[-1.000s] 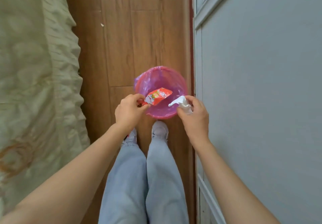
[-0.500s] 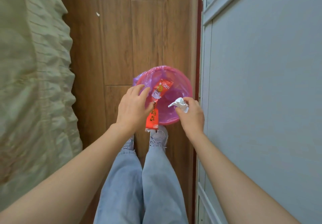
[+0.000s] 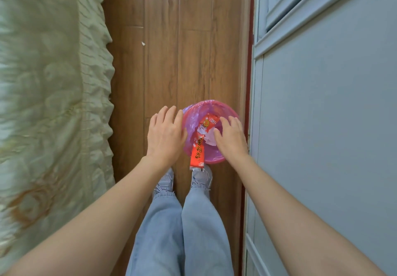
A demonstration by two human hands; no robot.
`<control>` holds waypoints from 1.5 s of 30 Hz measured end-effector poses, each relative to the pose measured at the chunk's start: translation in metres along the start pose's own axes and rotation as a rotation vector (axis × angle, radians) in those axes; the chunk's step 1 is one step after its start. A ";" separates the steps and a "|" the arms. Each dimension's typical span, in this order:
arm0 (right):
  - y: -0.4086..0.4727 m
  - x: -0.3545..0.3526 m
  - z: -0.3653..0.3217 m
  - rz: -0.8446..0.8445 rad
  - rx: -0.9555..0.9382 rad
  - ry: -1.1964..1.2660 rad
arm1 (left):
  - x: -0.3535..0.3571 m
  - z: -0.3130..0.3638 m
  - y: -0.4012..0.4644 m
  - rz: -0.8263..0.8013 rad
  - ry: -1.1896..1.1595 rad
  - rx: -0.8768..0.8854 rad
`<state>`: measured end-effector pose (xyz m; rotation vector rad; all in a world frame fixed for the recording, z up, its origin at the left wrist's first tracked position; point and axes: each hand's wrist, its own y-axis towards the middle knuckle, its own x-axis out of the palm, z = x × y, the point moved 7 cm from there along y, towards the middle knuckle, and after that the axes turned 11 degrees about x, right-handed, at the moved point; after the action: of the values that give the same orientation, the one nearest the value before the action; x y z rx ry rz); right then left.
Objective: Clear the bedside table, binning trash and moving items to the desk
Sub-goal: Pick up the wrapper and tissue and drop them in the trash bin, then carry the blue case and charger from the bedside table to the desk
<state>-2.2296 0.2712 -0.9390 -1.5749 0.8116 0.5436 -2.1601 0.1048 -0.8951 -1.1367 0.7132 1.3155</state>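
Observation:
A pink bin [image 3: 219, 160] lined with a purple bag stands on the wooden floor in front of my feet. A long red snack wrapper [image 3: 199, 146] lies across it, its lower end sticking out over the near rim. A crumpled white tissue [image 3: 210, 139] lies inside beside the wrapper. My left hand [image 3: 165, 133] hovers just left of the bin, fingers spread and holding nothing. My right hand [image 3: 231, 138] is over the bin's right side, fingers apart, above the tissue.
A bed with a pale green quilted cover [image 3: 53, 103] fills the left. A grey-blue panelled wall or wardrobe [image 3: 322, 103] runs along the right. The strip of wooden floor [image 3: 171, 50] between them is narrow, with a small white scrap [image 3: 143, 43] on it.
My left hand has let go of the red wrapper and my right hand has let go of the tissue. Both now lie in the bin and both hands are open.

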 end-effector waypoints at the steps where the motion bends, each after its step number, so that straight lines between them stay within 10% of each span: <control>1: -0.011 -0.015 -0.007 0.019 -0.031 0.013 | -0.014 0.005 0.000 0.007 -0.001 0.002; 22: -0.353 -0.286 -0.109 0.453 -0.375 -0.002 | -0.384 0.109 -0.181 0.248 -0.028 -0.061; 45: -0.467 -0.290 -0.188 0.322 -0.875 -0.247 | -0.464 0.062 -0.376 0.470 0.068 -0.644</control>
<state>-2.0819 0.1589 -0.3881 -2.1017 0.6685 1.4387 -1.8889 0.0348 -0.3637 -1.5879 0.6436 2.0016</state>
